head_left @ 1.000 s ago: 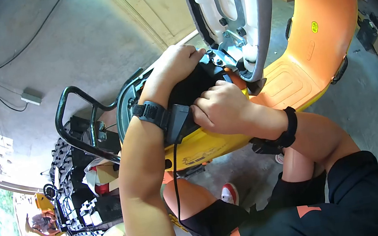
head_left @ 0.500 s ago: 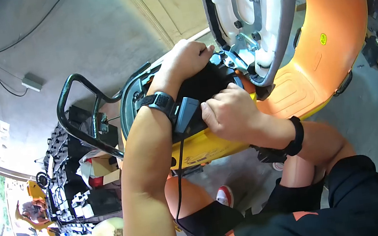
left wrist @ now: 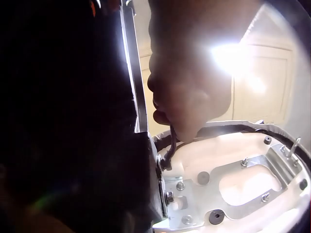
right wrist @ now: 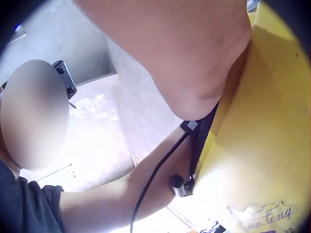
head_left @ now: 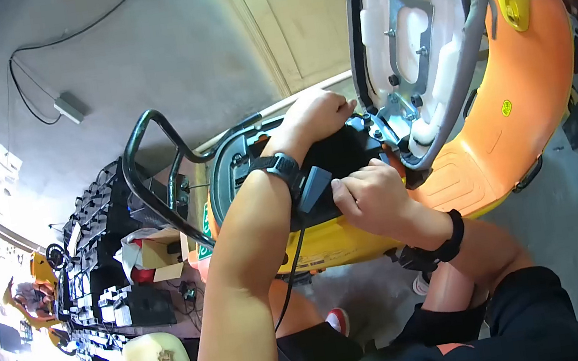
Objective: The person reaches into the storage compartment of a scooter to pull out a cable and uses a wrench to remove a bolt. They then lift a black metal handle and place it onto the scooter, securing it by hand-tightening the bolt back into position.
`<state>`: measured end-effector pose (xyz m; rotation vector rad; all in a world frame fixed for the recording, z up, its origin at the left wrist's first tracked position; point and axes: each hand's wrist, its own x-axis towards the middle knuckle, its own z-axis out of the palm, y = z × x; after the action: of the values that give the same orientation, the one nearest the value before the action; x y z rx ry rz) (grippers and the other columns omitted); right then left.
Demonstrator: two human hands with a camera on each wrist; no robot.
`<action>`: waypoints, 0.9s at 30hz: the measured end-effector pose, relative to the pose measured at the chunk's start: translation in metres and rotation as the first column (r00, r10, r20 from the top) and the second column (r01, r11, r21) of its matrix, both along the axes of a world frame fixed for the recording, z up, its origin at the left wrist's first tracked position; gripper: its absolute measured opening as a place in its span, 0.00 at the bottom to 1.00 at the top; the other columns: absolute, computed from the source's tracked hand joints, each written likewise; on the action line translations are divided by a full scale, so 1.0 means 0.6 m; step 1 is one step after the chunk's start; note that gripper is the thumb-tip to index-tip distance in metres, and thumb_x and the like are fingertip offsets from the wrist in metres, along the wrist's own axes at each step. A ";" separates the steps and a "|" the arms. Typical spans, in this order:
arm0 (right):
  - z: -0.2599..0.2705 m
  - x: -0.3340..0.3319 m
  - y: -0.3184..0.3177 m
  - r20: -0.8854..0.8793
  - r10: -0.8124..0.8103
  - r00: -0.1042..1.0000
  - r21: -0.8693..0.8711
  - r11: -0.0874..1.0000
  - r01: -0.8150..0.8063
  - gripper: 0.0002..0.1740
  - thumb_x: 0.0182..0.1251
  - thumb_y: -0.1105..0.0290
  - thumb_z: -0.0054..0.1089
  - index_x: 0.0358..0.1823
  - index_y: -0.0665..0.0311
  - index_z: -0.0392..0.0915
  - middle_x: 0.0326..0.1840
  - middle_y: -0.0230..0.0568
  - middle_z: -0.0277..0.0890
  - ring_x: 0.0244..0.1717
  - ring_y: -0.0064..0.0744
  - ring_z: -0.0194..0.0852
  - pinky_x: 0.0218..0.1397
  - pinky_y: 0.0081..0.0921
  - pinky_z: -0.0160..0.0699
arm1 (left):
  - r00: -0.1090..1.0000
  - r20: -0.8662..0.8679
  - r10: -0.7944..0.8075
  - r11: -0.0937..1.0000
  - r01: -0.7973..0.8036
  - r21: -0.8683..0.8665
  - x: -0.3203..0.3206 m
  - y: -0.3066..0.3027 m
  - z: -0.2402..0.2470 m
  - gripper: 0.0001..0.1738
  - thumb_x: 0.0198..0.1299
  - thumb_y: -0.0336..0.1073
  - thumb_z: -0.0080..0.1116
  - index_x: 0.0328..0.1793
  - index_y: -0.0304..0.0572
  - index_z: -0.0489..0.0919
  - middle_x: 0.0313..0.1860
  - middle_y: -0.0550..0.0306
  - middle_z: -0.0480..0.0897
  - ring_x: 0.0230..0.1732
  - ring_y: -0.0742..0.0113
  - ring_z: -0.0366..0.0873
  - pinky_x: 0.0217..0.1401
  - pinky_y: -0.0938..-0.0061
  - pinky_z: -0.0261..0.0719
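My left hand (head_left: 316, 114), fingers curled, is at the hinge end of a raised scooter seat (head_left: 430, 28). In the left wrist view it grips a thin dark bent rod (left wrist: 171, 148) that runs down to the bolts of the hinge bracket (left wrist: 182, 199). The seat's underside shows a metal plate (left wrist: 233, 194) with several studs and rubber stops. My right hand (head_left: 376, 198) has its fingers bent at the rim of the dark under-seat opening (head_left: 326, 153), against the yellow side panel (right wrist: 277, 121). I cannot tell what its fingers hold; they are hidden from view.
A black grab rail (head_left: 145, 153) loops off the scooter's tail. The orange footboard (head_left: 451, 180) lies beyond the seat. Black parts (head_left: 84, 246) are stacked at left, near an open cardboard box (head_left: 164, 250). A cable (head_left: 299, 253) hangs from the left wrist camera (head_left: 314, 190).
The head view has shifted, so the scooter and both hands sit farther right and lower in it. More of the seat's underside shows. Both hands stay at the same places on the scooter.
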<state>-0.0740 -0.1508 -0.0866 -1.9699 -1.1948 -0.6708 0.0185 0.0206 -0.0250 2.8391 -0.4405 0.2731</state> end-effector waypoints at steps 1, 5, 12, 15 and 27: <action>0.000 0.004 0.000 0.007 -0.006 1.000 0.005 1.000 0.006 0.16 0.68 0.70 0.58 0.19 0.61 0.79 0.18 0.42 0.78 0.21 0.45 0.79 0.32 0.41 0.70 | 1.000 0.007 -0.006 1.000 0.006 0.005 0.001 0.000 0.003 0.25 0.73 0.54 0.55 0.37 0.40 0.88 0.35 0.36 0.85 0.41 0.33 0.83 0.48 0.50 0.82; -0.003 0.007 -0.008 0.064 0.014 0.998 0.016 1.000 -0.015 0.16 0.66 0.69 0.59 0.18 0.60 0.78 0.18 0.43 0.78 0.21 0.45 0.79 0.31 0.40 0.71 | 0.999 -0.030 -0.032 0.999 0.033 0.036 -0.006 -0.007 0.007 0.25 0.74 0.54 0.54 0.38 0.40 0.88 0.37 0.36 0.86 0.42 0.34 0.83 0.49 0.50 0.82; -0.012 0.010 0.000 0.069 -0.005 0.998 0.055 0.998 0.001 0.16 0.65 0.67 0.61 0.17 0.60 0.79 0.18 0.43 0.79 0.21 0.45 0.80 0.33 0.40 0.76 | 0.995 0.091 0.035 0.991 -0.046 0.125 -0.036 -0.033 0.040 0.24 0.69 0.55 0.58 0.38 0.41 0.88 0.35 0.38 0.86 0.41 0.37 0.84 0.48 0.50 0.82; -0.010 0.008 -0.001 0.050 -0.005 0.999 0.062 0.998 0.002 0.18 0.66 0.65 0.60 0.17 0.60 0.79 0.17 0.43 0.79 0.20 0.46 0.81 0.34 0.41 0.77 | 0.999 0.036 0.040 0.999 -0.041 0.016 -0.046 -0.039 0.053 0.21 0.70 0.51 0.59 0.45 0.40 0.87 0.37 0.38 0.87 0.43 0.36 0.85 0.49 0.50 0.82; -0.011 0.007 -0.003 0.077 -0.005 0.997 0.053 0.999 0.001 0.17 0.67 0.66 0.60 0.18 0.60 0.80 0.19 0.40 0.81 0.22 0.42 0.83 0.33 0.40 0.77 | 0.997 -0.041 0.060 0.998 -0.058 0.039 -0.042 -0.031 0.041 0.20 0.71 0.45 0.55 0.50 0.32 0.84 0.41 0.32 0.86 0.44 0.36 0.86 0.49 0.52 0.83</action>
<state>-0.0698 -0.1529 -0.0929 -1.9173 -1.2077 -0.7788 -0.0064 0.0021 -0.0007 2.8924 -0.3577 0.2174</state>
